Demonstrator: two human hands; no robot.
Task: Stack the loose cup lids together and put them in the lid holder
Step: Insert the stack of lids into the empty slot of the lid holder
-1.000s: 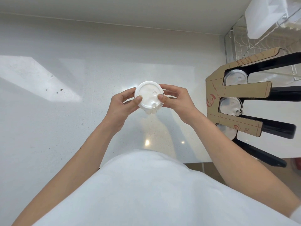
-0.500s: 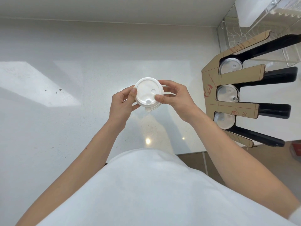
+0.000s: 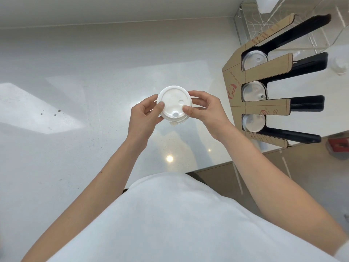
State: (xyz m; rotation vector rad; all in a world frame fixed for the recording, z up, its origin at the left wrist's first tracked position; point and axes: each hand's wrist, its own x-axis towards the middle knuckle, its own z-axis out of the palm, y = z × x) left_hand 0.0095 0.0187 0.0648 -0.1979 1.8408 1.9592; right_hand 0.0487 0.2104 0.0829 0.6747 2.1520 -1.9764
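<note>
White plastic cup lids [image 3: 173,104] sit nested in a small stack held up in the air over the table [image 3: 75,91], between both hands. The left hand [image 3: 145,118] grips the stack's left edge, its thumb pressed on the top face and its fingers [image 3: 151,98] curled round the rim. The right hand [image 3: 205,108] pinches the right edge the same way — thumb on top near the sip hole, fingers behind. A small tab sticks out at the stack's lower edge.

To the right, well apart from the hands, stands the lid holder [image 3: 264,104], brown cardboard with long black slots. Three of its compartments each show a lid at the near end: an upper one [image 3: 254,60], a middle one [image 3: 254,91] and a lower one [image 3: 253,122]. Nothing lies between the held stack and the holder — only bare, glossy table with a light reflection and a few dark specks far left.

Behind the holder a clear plastic rack [image 3: 283,21] is seen, and a small white object [image 3: 339,65] lies to the holder's right. A red item [image 3: 338,146] shows below the table edge. The person's white shirt [image 3: 179,220] fills the lower frame.
</note>
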